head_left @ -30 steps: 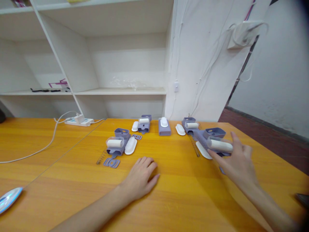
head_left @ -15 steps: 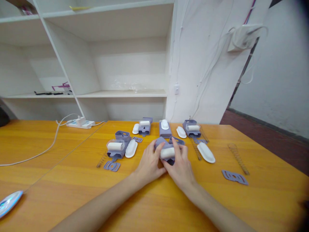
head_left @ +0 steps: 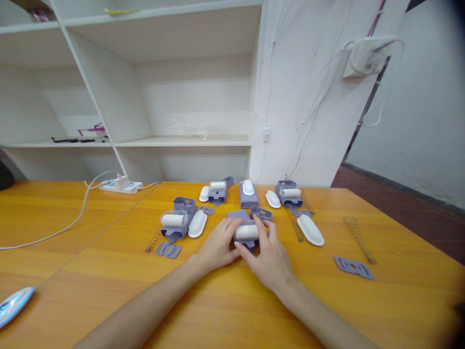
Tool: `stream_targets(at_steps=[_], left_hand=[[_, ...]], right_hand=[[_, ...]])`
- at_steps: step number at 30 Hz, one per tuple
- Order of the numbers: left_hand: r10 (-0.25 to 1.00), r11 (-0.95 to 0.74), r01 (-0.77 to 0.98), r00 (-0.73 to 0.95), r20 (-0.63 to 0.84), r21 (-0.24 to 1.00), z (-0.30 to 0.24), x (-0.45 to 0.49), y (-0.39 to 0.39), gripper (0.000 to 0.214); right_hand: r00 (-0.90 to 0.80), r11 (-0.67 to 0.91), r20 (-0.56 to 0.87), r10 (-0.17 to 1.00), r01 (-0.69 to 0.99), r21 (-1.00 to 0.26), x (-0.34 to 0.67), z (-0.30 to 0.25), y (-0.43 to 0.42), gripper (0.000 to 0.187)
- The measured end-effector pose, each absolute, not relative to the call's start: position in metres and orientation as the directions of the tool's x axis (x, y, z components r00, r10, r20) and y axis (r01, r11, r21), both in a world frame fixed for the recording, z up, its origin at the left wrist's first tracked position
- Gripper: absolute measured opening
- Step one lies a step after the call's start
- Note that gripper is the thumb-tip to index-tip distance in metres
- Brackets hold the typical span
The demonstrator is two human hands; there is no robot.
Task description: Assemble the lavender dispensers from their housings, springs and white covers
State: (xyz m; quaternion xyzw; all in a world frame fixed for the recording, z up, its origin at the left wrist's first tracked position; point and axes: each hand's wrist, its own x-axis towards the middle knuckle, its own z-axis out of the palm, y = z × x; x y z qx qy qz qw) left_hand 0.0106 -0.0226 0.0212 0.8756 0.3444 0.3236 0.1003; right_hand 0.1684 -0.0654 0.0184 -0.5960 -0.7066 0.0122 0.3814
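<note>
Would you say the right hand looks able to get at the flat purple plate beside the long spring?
Probably yes: only bare table lies between the right hand and the flat purple plate, though that hand currently holds the roller assembly.

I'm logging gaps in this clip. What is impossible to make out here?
Head view:
The purple-and-white part: mostly covered by left hand and right hand; grip unclear.
The silvery object: cut by left edge, blurred.
The dark object: lost in right-corner blur.
The shelf items: too small.
</note>
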Motion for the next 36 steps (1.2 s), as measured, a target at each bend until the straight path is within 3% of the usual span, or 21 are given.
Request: stream_targets(at_steps=[6, 12, 18, 25, 32, 36], left_hand=[[0.677, -0.734, 0.547, 0.539, 0.501, 0.404, 0.021, 0.012, -0.024, 0.057], [0.661, -0.748, 0.521, 0.535, 0.526, 0.410, 0.024, 0.010, -0.027, 0.059], [0.590, -0.797, 0.487, 0.504, 0.631, 0.356, 0.033, 0.004, -0.020, 0.053], [0.713, -0.502, 0.819, 0.210, 0.669, 0.278, 0.068, 0.016, 0.041, 0.023], [0.829, -0.224, 0.971, 0.146, 0.540, 0.082, 0.085, 0.027, 0.119, 0.029], [0.917, -0.164, 0.986, 0.157, 0.367, -0.013, 0.089, 0.032, 0.155, 0.034]], right_hand=[[0.003, 0.281, 0.506, 0.862, 0.828, -0.484, 0.171, 0.017, -0.062, 0.058], [-0.027, 0.335, 0.590, 0.807, 0.844, -0.420, 0.176, 0.017, -0.057, 0.053], [-0.051, 0.353, 0.616, 0.786, 0.855, -0.379, 0.176, 0.019, -0.053, 0.052], [-0.101, 0.376, 0.596, 0.796, 0.856, -0.356, 0.180, 0.022, -0.053, 0.053], [-0.106, 0.386, 0.586, 0.803, 0.842, -0.377, 0.186, 0.021, -0.053, 0.052], [-0.102, 0.402, 0.602, 0.792, 0.829, -0.389, 0.188, 0.020, -0.053, 0.051]])
